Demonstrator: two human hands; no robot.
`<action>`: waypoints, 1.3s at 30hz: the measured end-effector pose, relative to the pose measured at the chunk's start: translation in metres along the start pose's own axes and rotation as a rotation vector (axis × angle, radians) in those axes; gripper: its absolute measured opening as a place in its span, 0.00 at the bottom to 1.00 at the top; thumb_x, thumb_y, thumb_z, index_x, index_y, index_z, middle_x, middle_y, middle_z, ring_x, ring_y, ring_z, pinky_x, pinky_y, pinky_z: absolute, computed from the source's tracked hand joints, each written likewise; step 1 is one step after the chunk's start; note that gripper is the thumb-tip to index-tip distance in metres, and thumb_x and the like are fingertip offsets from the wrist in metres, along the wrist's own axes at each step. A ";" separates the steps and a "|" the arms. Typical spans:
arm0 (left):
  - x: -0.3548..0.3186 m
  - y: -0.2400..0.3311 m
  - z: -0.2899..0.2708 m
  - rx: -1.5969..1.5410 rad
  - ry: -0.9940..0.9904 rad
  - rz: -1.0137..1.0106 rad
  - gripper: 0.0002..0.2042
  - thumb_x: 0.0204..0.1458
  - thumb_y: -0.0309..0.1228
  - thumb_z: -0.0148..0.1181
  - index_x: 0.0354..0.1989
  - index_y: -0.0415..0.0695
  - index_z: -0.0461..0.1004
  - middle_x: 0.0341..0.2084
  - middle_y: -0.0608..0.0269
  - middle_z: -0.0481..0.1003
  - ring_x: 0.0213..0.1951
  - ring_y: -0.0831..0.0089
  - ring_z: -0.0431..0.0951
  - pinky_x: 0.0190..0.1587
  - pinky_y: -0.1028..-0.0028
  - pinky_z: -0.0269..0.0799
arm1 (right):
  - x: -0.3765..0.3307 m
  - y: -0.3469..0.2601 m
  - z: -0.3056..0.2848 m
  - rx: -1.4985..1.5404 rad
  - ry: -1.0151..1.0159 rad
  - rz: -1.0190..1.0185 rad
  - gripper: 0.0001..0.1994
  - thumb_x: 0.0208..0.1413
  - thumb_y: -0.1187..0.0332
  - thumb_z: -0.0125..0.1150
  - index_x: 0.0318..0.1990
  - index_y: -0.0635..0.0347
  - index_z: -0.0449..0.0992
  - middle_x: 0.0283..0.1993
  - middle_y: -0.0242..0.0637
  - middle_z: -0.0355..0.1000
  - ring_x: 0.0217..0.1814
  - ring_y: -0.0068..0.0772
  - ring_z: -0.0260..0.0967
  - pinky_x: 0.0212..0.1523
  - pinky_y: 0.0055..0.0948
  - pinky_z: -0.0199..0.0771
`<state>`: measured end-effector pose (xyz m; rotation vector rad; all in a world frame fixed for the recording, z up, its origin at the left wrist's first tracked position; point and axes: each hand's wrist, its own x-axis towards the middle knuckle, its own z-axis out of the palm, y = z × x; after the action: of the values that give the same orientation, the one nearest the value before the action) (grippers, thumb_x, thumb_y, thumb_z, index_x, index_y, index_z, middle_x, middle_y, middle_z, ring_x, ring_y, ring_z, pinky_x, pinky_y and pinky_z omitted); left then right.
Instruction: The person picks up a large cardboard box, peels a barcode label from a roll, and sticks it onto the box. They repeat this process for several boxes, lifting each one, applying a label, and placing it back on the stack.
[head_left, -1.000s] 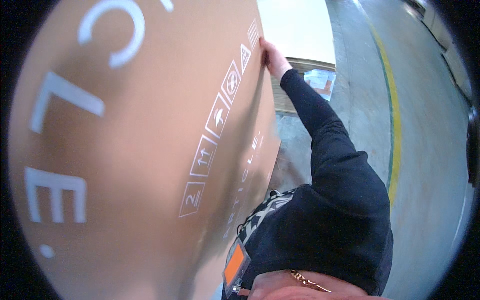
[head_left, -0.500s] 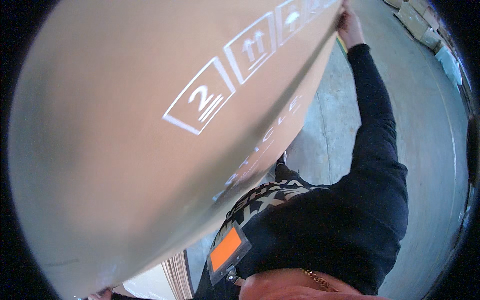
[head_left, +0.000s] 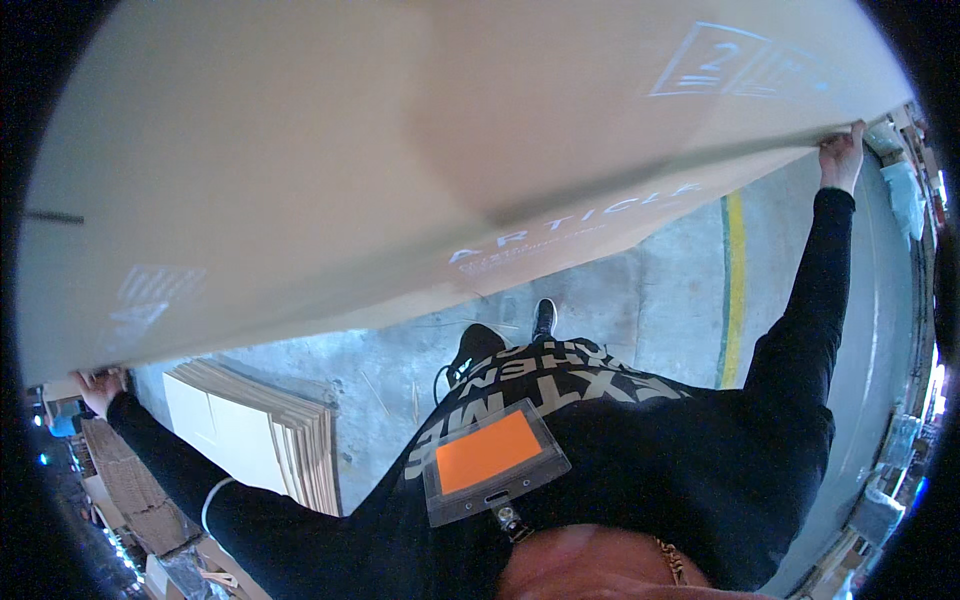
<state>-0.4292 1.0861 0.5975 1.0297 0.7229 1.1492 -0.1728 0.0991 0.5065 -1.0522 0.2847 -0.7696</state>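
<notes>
A very wide brown cardboard box [head_left: 330, 200], with white printed lettering and symbols, spans the upper half of the head view. It is held up in front of me between my spread arms. At its lower left corner my left hand [head_left: 98, 390] is closed on the bottom edge, fingers partly hidden by the cardboard. My right hand [head_left: 842, 158] grips the edge near the right end, its fingers bent around it. A crease runs along the box above the lower strip. Its top and far side are out of view.
A stack of flat cardboard sheets [head_left: 245, 425] stands on the concrete floor [head_left: 375, 375] under my left arm. Packed goods [head_left: 135, 480] line the left rim. A yellow floor line [head_left: 735, 290] runs at right. Wrapped goods [head_left: 905, 200] stand along the right side. My shoes [head_left: 543, 318] show below the box.
The box has swung from a steep slant to nearly level across my view. My left hand has come further into sight; my right hand is lower and further right. Both keep hold.
</notes>
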 end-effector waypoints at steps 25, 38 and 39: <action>0.101 -0.146 0.228 0.095 -0.422 -0.118 0.21 0.55 0.54 0.58 0.48 0.52 0.74 0.44 0.65 0.77 0.49 0.61 0.72 0.48 0.43 0.66 | 0.037 -0.007 -0.003 -0.117 0.036 -0.164 0.21 0.58 0.47 0.61 0.47 0.53 0.74 0.44 0.32 0.74 0.43 0.30 0.70 0.42 0.34 0.71; 0.032 -0.165 0.272 0.195 -0.545 -0.116 0.29 0.57 0.56 0.55 0.61 0.52 0.65 0.59 0.64 0.66 0.62 0.64 0.63 0.59 0.47 0.58 | 0.103 0.025 -0.042 -0.272 0.190 -0.051 0.20 0.60 0.43 0.56 0.40 0.51 0.73 0.32 0.30 0.71 0.35 0.28 0.68 0.36 0.30 0.66; 0.028 -0.157 0.295 0.184 -0.611 -0.098 0.31 0.56 0.57 0.56 0.62 0.51 0.63 0.59 0.64 0.65 0.62 0.64 0.62 0.60 0.46 0.56 | 0.086 0.000 -0.071 -0.265 0.198 -0.080 0.20 0.60 0.43 0.56 0.39 0.51 0.72 0.32 0.29 0.70 0.34 0.27 0.67 0.34 0.28 0.65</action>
<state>-0.1017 1.0205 0.5669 1.3964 0.3838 0.6324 -0.1518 -0.0078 0.4840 -1.2438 0.5277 -0.9278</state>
